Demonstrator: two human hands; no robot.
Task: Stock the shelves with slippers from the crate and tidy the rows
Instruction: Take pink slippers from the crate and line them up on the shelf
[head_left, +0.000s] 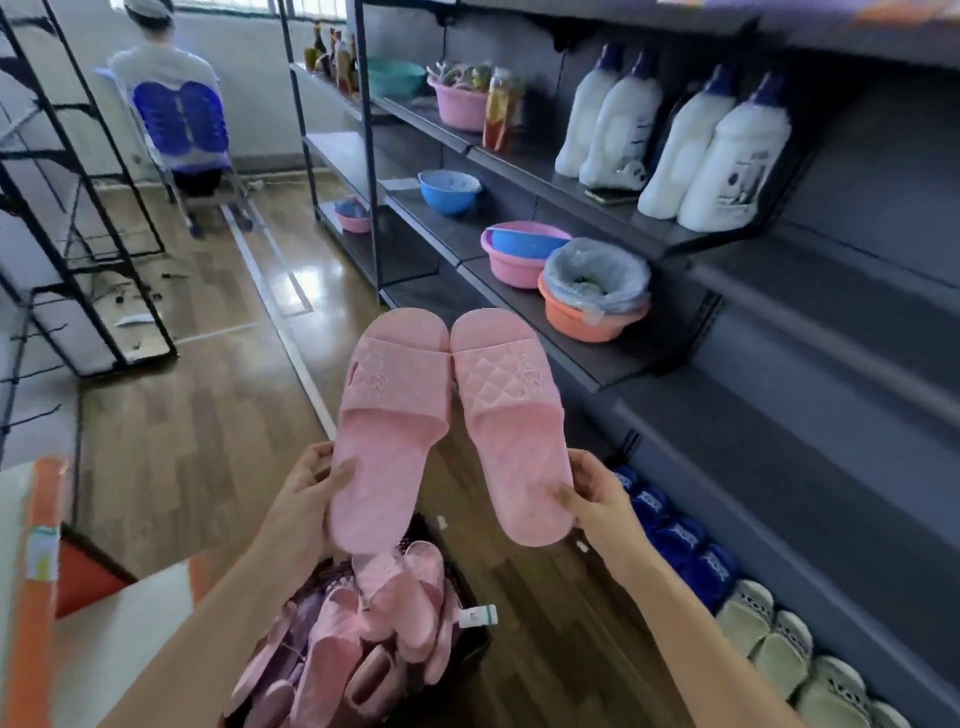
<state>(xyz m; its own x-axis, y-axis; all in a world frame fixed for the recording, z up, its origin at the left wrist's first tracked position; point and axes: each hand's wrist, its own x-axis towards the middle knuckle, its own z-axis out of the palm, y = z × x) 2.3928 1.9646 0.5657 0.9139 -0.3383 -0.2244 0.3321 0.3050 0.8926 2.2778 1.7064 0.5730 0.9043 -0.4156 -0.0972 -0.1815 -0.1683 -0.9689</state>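
Each hand pinches one pink slipper by its heel, the left hand (306, 488) holding the left slipper (387, 431) and the right hand (597, 499) the right slipper (511, 431), toes up, side by side above the crate (467, 644) of pink slippers

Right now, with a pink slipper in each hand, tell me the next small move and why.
Probably swing both right and down toward the bottom shelf. The left hand holds the left pink slipper by its heel, the right hand the right pink slipper, both above the crate, and blue slippers already line that shelf.
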